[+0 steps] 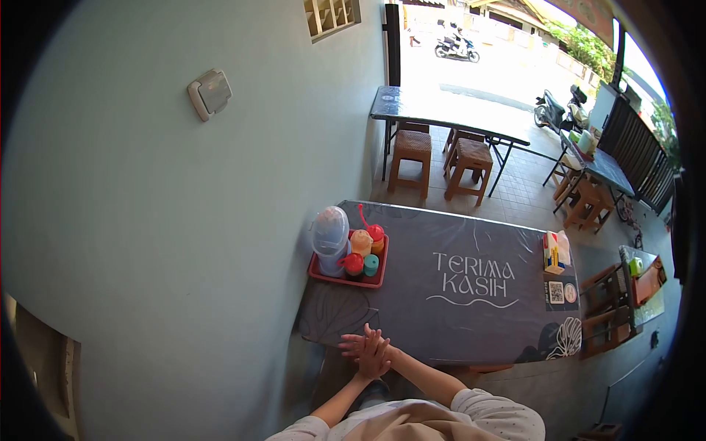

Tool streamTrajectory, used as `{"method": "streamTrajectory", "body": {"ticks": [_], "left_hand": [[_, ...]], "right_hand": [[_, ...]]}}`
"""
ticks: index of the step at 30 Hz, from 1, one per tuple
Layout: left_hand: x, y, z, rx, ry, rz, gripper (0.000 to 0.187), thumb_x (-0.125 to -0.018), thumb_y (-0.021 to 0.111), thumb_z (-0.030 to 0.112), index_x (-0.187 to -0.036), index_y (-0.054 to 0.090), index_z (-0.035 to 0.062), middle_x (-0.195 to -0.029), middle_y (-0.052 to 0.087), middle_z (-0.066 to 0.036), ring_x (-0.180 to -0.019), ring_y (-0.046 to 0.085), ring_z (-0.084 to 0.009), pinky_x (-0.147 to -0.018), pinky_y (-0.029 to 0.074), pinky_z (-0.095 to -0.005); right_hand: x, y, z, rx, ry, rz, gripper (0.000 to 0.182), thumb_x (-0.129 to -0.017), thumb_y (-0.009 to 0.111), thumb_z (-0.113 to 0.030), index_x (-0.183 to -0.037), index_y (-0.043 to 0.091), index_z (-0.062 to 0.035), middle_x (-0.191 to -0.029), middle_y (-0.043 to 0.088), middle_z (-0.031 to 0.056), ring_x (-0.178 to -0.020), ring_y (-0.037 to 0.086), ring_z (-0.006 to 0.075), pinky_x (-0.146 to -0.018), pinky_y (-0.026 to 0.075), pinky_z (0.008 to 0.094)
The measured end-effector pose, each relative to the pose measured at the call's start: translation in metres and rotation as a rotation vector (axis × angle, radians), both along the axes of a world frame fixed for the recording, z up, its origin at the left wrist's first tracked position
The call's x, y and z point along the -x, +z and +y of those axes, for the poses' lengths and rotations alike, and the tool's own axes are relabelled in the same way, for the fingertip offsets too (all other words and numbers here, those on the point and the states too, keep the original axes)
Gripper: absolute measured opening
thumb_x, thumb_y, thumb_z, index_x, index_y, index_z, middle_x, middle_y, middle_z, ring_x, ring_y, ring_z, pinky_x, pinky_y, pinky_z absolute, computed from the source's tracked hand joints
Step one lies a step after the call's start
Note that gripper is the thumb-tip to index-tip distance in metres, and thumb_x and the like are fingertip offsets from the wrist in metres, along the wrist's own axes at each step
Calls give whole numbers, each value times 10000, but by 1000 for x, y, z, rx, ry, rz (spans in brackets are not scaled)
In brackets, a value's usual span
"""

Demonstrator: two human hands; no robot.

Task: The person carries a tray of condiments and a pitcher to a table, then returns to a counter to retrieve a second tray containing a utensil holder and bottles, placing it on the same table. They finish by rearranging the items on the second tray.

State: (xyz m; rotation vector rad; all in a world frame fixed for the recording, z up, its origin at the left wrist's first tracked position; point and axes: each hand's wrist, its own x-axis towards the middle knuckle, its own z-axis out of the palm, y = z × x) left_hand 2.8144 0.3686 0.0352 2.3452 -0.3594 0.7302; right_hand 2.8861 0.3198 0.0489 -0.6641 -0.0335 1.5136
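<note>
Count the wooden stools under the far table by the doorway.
2 show clearly: one stool beneath the far table at its left end, another stool to its right. A third may sit partly hidden behind them.

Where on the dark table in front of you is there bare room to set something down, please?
The table is bare across its middle, over the printed lettering, between the red tray and the small stand. The near edge right of the clasped hands, left hand and right hand, is bare too. The wall-side corner is crowded with containers.

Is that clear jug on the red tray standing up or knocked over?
Upright. The clear jug stands at the left end of the red tray, its lid on top, with the small containers standing beside it.
</note>
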Motion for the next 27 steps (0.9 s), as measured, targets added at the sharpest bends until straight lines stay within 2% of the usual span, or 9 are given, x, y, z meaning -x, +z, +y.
{"method": "streamTrajectory", "body": {"ticks": [2,5,10,12,16,17,22,26,27], "left_hand": [[3,10,-12,93,133,-18,492,-788,349,324,-1158,396,3,-1291,281,-186,-1225,208,-346,-986,143,-458],[13,4,-29,69,-5,-22,496,-728,429,244,-1156,390,-4,-1306,280,-151,-1230,226,-306,-997,129,-448],[34,12,-83,-103,-205,-5,552,-778,426,359,-1195,360,3,-1300,282,-175,-1235,227,-273,-999,132,-449],[45,10,-110,-414,-292,28,572,-694,530,227,-1197,353,20,-1303,303,-119,-1236,238,-226,-1008,127,-425],[90,8,-189,-305,-514,80,606,-654,537,175,-1208,333,36,-1300,310,-82,-1207,290,-181,-987,188,-384],[105,17,-209,-236,-542,49,506,-653,510,132,-1135,400,23,-1192,435,-89,-1125,397,-201,-942,262,-357],[157,3,-287,-153,-597,54,442,-616,578,116,-1036,473,29,-997,545,-75,-962,510,-219,-850,343,-348],[164,-27,-318,10,-856,535,359,-652,605,67,-993,515,2,-819,589,-110,-696,593,-223,-564,459,-300],[163,-40,-320,152,-775,869,280,-679,613,104,-930,548,1,-750,593,-111,-615,587,-195,-490,445,-288]], "right_hand": [[6,18,-15,-77,-121,-88,739,-764,137,-664,-1248,342,-144,-1242,391,68,-1122,364,247,-888,292,403],[18,21,-45,-197,-241,-98,686,-788,181,-631,-1255,326,-149,-1237,389,69,-1115,361,210,-929,265,384],[72,54,-145,-159,-661,141,607,-809,268,-578,-1162,408,-104,-1127,457,70,-1050,412,199,-920,305,345],[107,51,-190,-116,-813,201,577,-813,295,-563,-1121,436,-95,-1085,476,64,-1029,428,199,-909,317,346],[179,39,-273,-150,-965,179,476,-813,394,-480,-1067,438,-79,-1039,495,41,-950,458,187,-887,321,345],[197,37,-291,-172,-1045,232,470,-812,404,-464,-1074,430,-75,-1059,485,45,-967,454,190,-883,323,343],[276,20,-364,-152,-1182,238,483,-808,444,-388,-1166,372,-73,-1154,439,67,-1061,419,194,-892,319,340],[327,24,-410,182,-1238,77,473,-821,436,-352,-1203,346,-88,-1179,431,71,-1053,433,194,-879,333,355],[339,20,-422,277,-1251,7,459,-826,434,-337,-1205,348,-93,-1177,436,72,-1041,447,197,-867,343,360]]}}
